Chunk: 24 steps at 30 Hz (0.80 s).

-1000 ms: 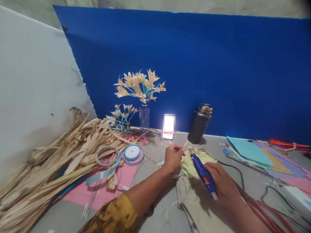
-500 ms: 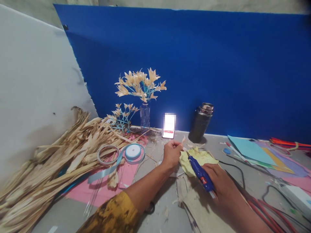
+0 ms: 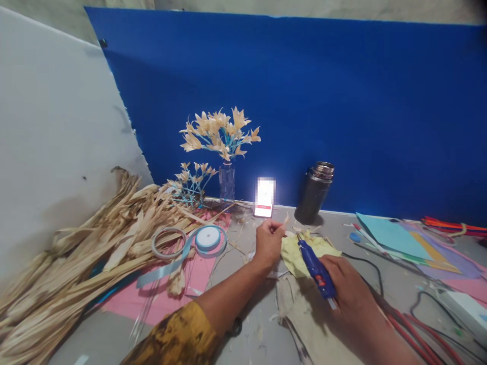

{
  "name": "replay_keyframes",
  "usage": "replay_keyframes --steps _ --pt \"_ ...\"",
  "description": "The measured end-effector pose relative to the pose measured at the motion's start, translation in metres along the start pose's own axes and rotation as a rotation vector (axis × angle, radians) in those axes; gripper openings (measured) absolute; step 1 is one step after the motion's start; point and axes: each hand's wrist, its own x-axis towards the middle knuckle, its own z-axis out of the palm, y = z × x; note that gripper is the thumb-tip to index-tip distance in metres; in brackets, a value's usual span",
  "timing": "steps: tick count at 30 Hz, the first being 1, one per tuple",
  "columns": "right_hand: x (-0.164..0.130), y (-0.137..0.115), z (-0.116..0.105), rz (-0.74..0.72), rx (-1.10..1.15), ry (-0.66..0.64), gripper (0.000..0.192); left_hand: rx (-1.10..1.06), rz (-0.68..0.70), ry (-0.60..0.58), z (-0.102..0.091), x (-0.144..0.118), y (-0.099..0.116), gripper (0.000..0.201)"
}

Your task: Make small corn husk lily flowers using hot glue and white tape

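While the left hand [image 3: 269,244] pinches a pale strip [image 3: 286,220], the right hand [image 3: 348,286] grips a glue gun [image 3: 316,271]. Probably gluing step; next move calls for steady aim.

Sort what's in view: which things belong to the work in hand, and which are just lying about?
In hand:
- thin pale piece, in the left hand
- blue glue gun, in the right hand

Apparently just lying or standing about:
- dark flask
- turquoise sheet
- ribbon spool
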Motion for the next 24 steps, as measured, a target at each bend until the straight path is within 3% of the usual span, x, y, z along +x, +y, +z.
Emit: replay_keyframes --steps 4,8,10,16,19,21,24 --pt "0.002 -0.001 -0.003 0.045 -0.054 0.052 0.030 0.008 0.015 0.016 -0.003 0.002 0.000 0.011" --pt "0.004 -0.001 -0.009 0.264 -0.156 0.115 0.033 0.006 0.020 0.028 -0.005 0.004 0.000 0.013" --pt "0.004 0.005 -0.010 0.283 -0.168 0.098 0.028 0.000 0.020 0.024 -0.004 0.004 0.000 0.015" --pt "-0.005 0.022 -0.012 0.092 -0.037 -0.258 0.023 -0.023 0.018 -0.003 -0.001 -0.001 0.007 0.020" --pt "-0.008 0.026 -0.018 0.101 0.008 -0.406 0.039 -0.037 0.002 -0.028 0.001 -0.005 0.012 0.022" --pt "-0.005 0.025 -0.023 0.095 -0.024 -0.381 0.050 -0.046 -0.017 -0.042 0.003 -0.008 0.013 0.022" --pt "0.012 0.010 -0.029 0.102 -0.162 -0.213 0.028 -0.055 -0.036 -0.054 0.006 -0.011 0.012 0.019"
